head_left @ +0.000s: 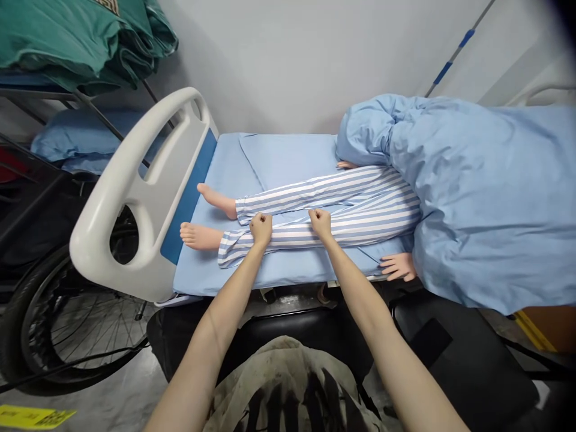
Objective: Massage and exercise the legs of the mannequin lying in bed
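Observation:
A manikin in blue-and-white striped trousers (373, 210) lies on the light blue bed sheet (292, 150), its bare feet (198, 236) toward the footboard. Over the lower part of its nearer leg, my left hand (261, 229) is closed in a fist. My right hand (320, 224), also a fist, is farther right over the same leg, around knee level. Nothing shows in either fist. Whether the fists press on the trousers or hover just above them, I cannot tell. A manikin hand (398, 266) sticks out from under the blue quilt (490, 198), which hides the upper body.
The white footboard (112, 192) stands at the left bed end, with a wheelchair wheel (76, 324) beside it. Black chairs (468, 354) are close to the bed's near side. Green fabric (81, 42) lies on a rack at upper left. A pole (454, 60) leans behind the quilt.

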A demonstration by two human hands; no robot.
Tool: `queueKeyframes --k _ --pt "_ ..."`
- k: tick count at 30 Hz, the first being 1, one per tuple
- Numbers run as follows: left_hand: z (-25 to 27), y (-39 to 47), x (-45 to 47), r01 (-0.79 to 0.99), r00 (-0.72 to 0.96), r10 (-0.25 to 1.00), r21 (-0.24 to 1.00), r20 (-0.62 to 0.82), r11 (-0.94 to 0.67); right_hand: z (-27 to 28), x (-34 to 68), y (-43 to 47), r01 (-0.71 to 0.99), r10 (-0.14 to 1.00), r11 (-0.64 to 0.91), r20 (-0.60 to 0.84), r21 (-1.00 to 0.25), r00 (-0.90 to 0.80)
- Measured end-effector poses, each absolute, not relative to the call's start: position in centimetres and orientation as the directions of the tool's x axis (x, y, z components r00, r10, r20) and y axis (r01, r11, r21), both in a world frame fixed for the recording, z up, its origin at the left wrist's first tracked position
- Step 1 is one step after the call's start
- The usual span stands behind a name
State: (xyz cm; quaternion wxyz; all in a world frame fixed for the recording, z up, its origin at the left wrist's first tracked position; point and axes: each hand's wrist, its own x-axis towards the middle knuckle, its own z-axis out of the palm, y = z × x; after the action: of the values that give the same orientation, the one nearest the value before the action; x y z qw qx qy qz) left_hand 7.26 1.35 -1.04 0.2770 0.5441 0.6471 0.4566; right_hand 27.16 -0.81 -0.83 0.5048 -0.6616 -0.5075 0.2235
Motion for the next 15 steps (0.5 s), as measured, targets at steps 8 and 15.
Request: queueKeyframes --k 8,15 --pt "0.2 1.0 15.0 0.456 -0.084 0.981 0.882 0.175 -0.118 -1.9 27.1 -0.6 0.471 0.903 0.030 0.226 -0.882 0.366" --pt "-1.4 0.5 16.2 0.600 -0.102 0.986 0.799 0.130 -0.043 0.1 30.8 -0.6 0.414 0.914 0.066 0.222 -0.908 0.341"
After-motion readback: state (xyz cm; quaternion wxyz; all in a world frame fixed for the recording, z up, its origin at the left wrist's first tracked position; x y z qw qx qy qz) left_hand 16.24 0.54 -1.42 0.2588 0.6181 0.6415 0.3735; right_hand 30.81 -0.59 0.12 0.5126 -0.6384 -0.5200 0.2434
